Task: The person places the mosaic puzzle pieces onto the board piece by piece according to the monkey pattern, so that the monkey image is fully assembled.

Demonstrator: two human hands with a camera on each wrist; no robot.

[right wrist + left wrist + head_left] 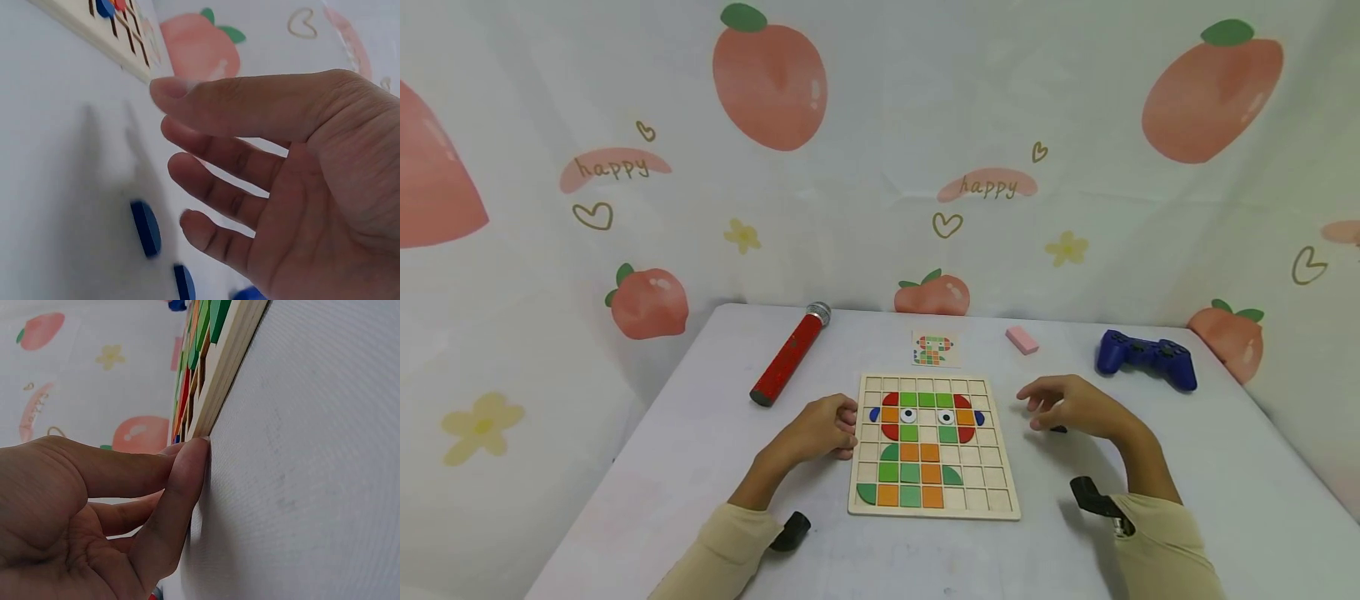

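A square wooden grid board (pixel 977 500) lies flat on the table, bearing a figure of red, green, orange and blue pieces with two eye tiles. My left hand (pixel 818 429) is at its left edge; in the left wrist view, thumb and finger meet at the board's rim (pixel 215 387) and pinch it. To the right of the board hovers my right hand (pixel 1078 407), holding nothing, its fingers loosely bent and apart. Below that hand, the right wrist view shows a dark blue half-round piece (pixel 146 229) and a second blue piece (pixel 184 282) on the table.
Behind the board lies a pattern card (pixel 936 348) printed with a similar figure. A red microphone (pixel 790 354) is at the back left. A pink block (pixel 1022 340) and a blue game controller (pixel 1145 358) lie at the back right. A peach-print cloth hangs behind the table.
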